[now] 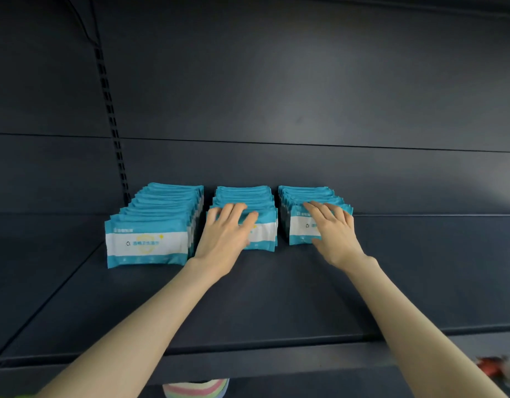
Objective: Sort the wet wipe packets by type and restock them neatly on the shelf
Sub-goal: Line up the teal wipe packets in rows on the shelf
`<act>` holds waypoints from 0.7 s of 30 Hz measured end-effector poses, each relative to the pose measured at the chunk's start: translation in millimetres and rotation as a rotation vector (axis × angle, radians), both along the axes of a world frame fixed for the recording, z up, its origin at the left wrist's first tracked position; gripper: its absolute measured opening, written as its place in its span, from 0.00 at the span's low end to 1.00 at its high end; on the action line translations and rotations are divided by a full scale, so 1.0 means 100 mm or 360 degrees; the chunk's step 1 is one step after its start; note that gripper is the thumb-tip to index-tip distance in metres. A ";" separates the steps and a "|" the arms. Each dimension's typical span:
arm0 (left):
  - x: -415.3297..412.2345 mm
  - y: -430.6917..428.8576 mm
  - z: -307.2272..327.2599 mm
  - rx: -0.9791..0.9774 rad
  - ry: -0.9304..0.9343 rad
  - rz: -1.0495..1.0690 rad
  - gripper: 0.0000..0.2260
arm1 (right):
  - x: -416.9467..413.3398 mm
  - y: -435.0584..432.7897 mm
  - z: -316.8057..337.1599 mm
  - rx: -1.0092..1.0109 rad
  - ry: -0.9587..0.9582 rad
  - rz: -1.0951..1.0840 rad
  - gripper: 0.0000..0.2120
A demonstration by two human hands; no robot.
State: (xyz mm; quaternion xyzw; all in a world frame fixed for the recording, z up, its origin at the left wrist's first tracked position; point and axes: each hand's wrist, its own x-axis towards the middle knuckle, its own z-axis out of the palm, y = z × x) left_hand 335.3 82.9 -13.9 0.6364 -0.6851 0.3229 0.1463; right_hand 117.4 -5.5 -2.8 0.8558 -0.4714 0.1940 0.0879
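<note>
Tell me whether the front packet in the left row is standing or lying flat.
Standing: the front packet rests on its bottom edge on the shelf, printed face toward the camera.

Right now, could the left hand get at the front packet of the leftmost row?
Probably yes. The left hand rests on the middle row right next door; the leftmost row's front packet faces out uncovered, with bare shelf before it and nothing between.

You've got 3 rows of teal wipe pkts [147, 244], 1 shelf [276, 297], 2 hands: left hand [225, 239], right hand [337, 237].
</note>
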 end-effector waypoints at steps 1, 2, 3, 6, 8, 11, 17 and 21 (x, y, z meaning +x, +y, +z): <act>0.03 -0.02 0.00 0.0010 0.0001 -0.0020 0.29 | 0.01 -0.01 0.01 -0.0005 -0.0010 -0.0008 0.35; 0.04 -0.03 0.01 0.0028 0.0010 -0.0026 0.30 | 0.02 -0.03 0.01 -0.0004 -0.0018 -0.0020 0.35; 0.05 -0.04 0.02 0.0058 0.0025 -0.0021 0.31 | 0.03 -0.05 0.01 0.0002 -0.0015 -0.0038 0.36; 0.00 -0.06 0.01 0.0237 0.0064 0.0026 0.36 | 0.04 -0.09 0.00 0.0076 0.0040 -0.0078 0.38; -0.03 -0.09 -0.02 0.0230 0.0041 0.0035 0.35 | 0.04 -0.11 -0.02 0.0093 0.0050 -0.0077 0.38; -0.07 -0.12 -0.01 0.0194 0.0101 0.0025 0.33 | 0.03 -0.14 -0.01 0.0046 0.0049 -0.0062 0.38; -0.04 -0.18 -0.05 0.0137 0.0052 0.0020 0.36 | 0.03 -0.14 -0.02 -0.0043 0.0100 -0.0081 0.36; -0.09 -0.14 0.01 0.0241 0.0037 0.0064 0.34 | 0.03 -0.12 -0.01 -0.0006 0.0105 -0.0079 0.37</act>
